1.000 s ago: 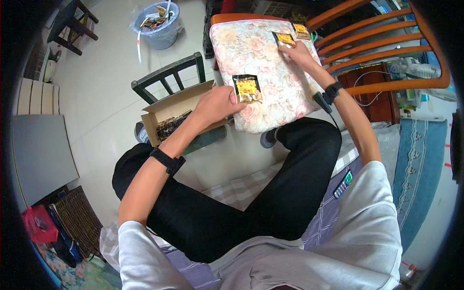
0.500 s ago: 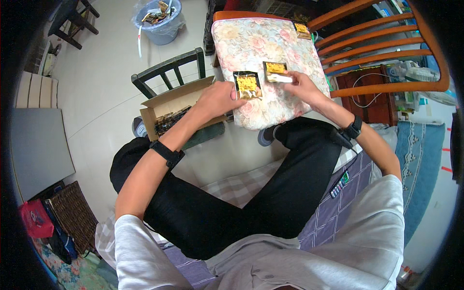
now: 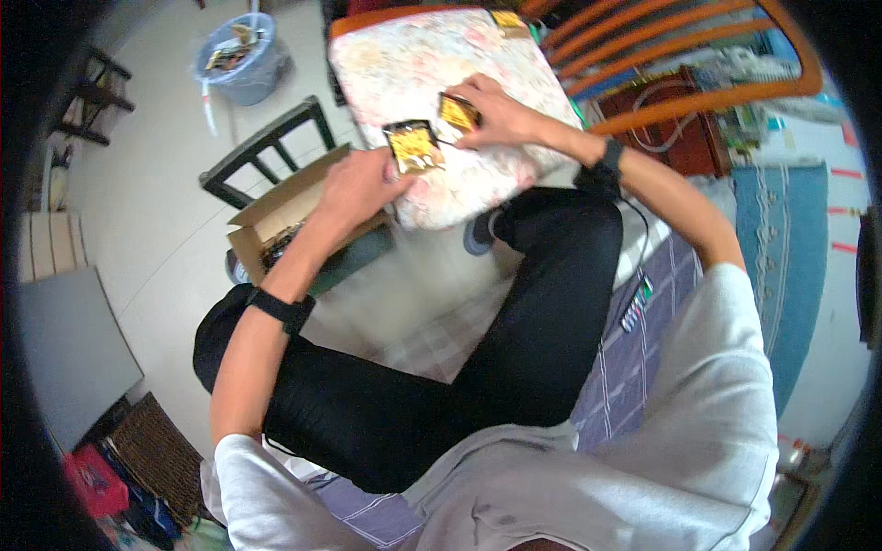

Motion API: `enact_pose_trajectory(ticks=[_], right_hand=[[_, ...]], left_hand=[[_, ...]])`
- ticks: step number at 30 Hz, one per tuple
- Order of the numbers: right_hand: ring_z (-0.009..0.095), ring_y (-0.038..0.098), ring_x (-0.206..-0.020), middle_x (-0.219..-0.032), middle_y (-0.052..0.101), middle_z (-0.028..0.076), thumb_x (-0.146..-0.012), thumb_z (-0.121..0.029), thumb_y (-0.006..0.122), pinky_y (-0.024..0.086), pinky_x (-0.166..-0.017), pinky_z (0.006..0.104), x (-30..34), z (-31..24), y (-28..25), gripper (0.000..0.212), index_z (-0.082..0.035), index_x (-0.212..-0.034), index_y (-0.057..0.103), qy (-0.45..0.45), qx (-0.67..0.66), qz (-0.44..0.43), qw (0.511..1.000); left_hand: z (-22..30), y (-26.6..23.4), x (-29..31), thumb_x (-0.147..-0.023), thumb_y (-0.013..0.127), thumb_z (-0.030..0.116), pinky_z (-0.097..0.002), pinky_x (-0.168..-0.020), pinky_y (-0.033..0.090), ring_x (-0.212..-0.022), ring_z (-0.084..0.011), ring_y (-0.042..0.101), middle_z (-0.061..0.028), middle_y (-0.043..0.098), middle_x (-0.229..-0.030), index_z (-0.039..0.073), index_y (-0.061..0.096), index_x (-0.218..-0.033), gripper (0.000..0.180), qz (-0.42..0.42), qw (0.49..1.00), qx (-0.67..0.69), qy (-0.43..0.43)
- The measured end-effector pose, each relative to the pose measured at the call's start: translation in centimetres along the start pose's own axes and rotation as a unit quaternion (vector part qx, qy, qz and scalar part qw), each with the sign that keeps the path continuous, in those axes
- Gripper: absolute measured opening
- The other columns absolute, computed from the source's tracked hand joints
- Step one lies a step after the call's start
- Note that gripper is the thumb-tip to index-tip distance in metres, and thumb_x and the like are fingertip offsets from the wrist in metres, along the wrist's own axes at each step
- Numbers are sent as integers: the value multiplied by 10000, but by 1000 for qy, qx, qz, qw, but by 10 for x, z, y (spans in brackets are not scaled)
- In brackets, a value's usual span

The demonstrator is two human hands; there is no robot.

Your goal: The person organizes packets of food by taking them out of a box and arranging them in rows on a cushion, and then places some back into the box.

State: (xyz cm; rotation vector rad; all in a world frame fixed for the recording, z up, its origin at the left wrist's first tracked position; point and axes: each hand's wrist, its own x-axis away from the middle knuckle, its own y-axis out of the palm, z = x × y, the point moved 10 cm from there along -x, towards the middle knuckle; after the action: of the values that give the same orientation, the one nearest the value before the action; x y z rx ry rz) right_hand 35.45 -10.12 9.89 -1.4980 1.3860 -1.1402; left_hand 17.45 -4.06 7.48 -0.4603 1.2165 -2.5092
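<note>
"Three glossy packets on that chair seat (image 3: 390, 78), aren't there?"

"Yes, flat and squarish, with yellow showing on each. The left packet (image 3: 413, 145) lies by the seat's left edge, toward the near corner. The right packet (image 3: 457, 113) is just beside it, further in from that edge, and the far packet (image 3: 509, 21) sits at the far right corner, by the slatted wooden backrest (image 3: 657, 69)."

"What are the hands doing?"

"The left hand (image 3: 361, 188) is partly curled at the left packet's lower left corner, thumb spread from the fingers; some fingertips are hidden, so I can't tell whether it grips or only steadies. The right hand (image 3: 498, 115) is half closed, with the right packet's end between thumb and fingers."

"And the containers?"

"Near the seat's left edge is a cardboard box (image 3: 285, 204), long, brown and open, just beside the dark green chair back (image 3: 264, 147). Dark, shiny pieces (image 3: 280, 246) lie inside, too blurred to tell apart. On the tiled floor (image 3: 175, 197), well apart, a round blue bucket (image 3: 253, 89) with a thin plastic liner holds crumpled scraps (image 3: 227, 60)."

"The seat's covering?"

"Pale fabric, printed with pinkish flowers, rounded at the near corner."
</note>
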Motion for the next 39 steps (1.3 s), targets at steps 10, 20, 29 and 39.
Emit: enact_pose_trajectory(ticks=[10,20,29,39], right_hand=[[364,489,-1218,-1235,524,185,-666,-238,881,425,-1053,400,-1,-8,6,858,-88,-1396,455,-56,31,-57,996],[351,563,-1203,-1231,574,215,-805,-268,792,469,-1015,442,14,12,-14,646,-81,-1347,494,-105,123,-44,986],[415,485,-1258,-1332,497,257,-823,-306,750,401,-1070,454,0,73,-90,734,21,-1403,443,29,269,-95,958],[401,350,-1413,-1535,336,281,-837,-261,686,315,-1170,436,-58,135,-101,852,56,-1510,272,49,405,-59,911]], left_hand=[[23,-5,-4,-886,690,433,-453,-678,521,-713,-333,669,-137,660,-709,35,608,-805,414,26,996,-76,42],[34,-6,0,-892,684,452,-461,-642,514,-661,-353,654,-165,640,-655,10,606,-721,480,45,996,-70,44],[24,-4,4,-890,693,438,-457,-647,518,-667,-372,658,-192,645,-657,-7,628,-688,494,24,998,-56,9],[13,-4,9,-906,673,462,-465,-683,516,-714,-369,659,-206,653,-712,0,636,-749,490,17,1000,-25,8]])
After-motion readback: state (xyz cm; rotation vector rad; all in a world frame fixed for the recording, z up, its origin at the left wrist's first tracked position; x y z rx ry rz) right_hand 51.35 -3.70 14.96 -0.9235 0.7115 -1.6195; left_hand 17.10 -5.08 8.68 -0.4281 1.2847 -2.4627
